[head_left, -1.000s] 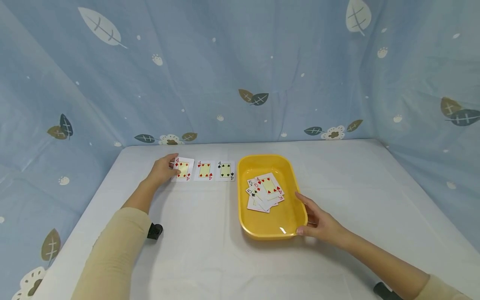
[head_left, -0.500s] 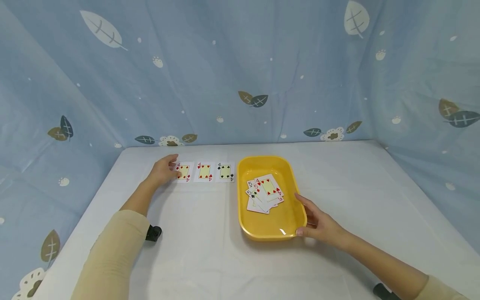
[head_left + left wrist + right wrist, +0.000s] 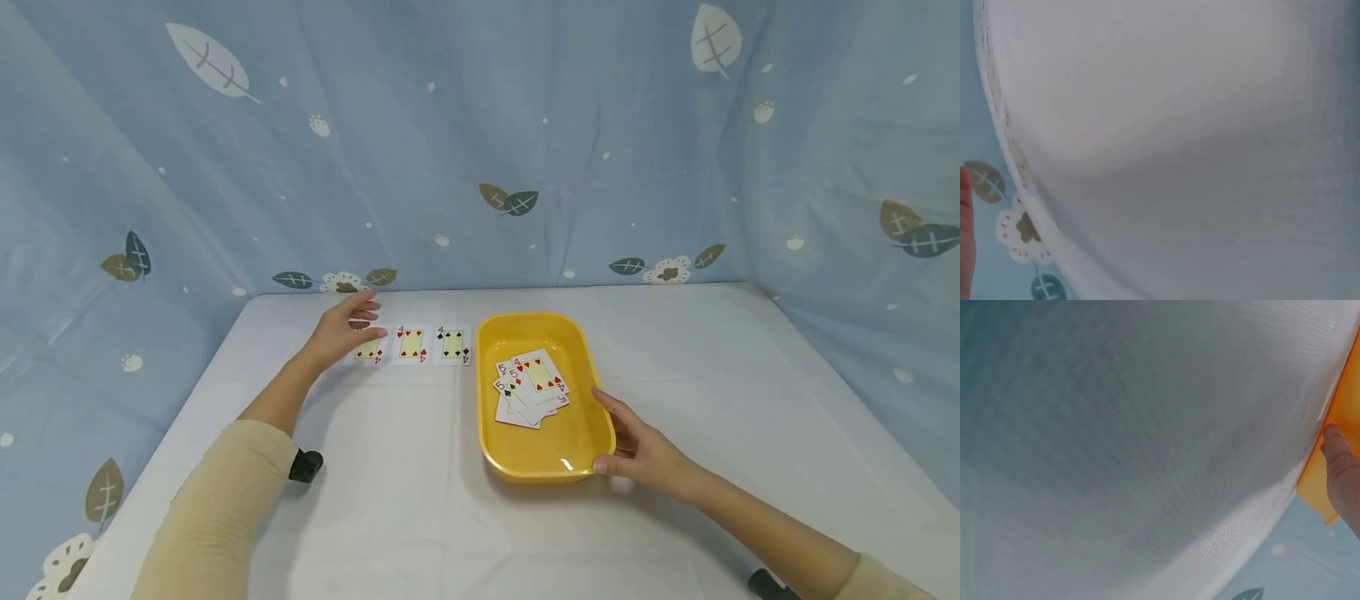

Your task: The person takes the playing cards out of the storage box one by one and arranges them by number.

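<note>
I see the four of diamonds (image 3: 370, 351) lying face up on the white worktop (image 3: 420, 517) at the far left of a short row, partly covered from my view by the left hand (image 3: 339, 330), which hovers over its upper edge with fingers spread and relaxed, gripping nothing; whether a fingertip touches the card I cannot tell. Just to its right lies the four of hearts (image 3: 411, 343), and beside that the four of spades (image 3: 452, 344), all three face up, close together and roughly level with one another. Right of the spades card sits the yellow tray (image 3: 543, 454), and inside it a loose fan of overlapping playing cards (image 3: 531, 386) with a four of hearts on top and several fives showing beneath. The right hand (image 3: 643, 446) rests against the tray's near right corner, thumb at the rim and fingers laid loosely along the outer wall, not curled round it; the right wrist view shows a finger (image 3: 1340, 469) against the yellow edge. The left wrist view shows only the worktop cloth and a sliver of the blue leaf-patterned curtain (image 3: 480, 142) that encloses the worktop on three sides. A small black clip (image 3: 306, 465) sits by the left sleeve
</note>
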Available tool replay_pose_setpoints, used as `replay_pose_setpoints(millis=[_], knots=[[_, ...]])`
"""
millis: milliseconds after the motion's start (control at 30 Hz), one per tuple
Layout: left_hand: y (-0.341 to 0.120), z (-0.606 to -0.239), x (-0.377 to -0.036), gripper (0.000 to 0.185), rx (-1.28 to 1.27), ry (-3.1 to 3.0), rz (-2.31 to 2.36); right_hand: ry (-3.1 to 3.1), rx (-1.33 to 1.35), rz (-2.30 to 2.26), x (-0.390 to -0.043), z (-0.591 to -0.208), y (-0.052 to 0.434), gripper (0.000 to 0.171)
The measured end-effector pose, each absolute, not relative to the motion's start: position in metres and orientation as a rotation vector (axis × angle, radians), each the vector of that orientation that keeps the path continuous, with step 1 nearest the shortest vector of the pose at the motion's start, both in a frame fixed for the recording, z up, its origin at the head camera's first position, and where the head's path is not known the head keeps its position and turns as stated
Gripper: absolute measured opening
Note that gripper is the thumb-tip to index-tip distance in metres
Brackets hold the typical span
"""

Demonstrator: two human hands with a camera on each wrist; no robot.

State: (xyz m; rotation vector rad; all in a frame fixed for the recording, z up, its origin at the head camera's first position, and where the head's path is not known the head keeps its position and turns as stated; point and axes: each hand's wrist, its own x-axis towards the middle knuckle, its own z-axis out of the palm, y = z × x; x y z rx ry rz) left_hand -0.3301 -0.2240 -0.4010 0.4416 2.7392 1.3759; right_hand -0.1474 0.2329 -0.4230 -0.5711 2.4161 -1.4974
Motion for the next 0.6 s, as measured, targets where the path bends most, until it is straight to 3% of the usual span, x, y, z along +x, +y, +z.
replay_pose_setpoints(millis=[600], knots=[[-0.175,-0.388,-0.312,0.069,0.704,2.690,1.421,2.398,-0.624,-1.531,-0.148,-0.427,0.232,0.089]])
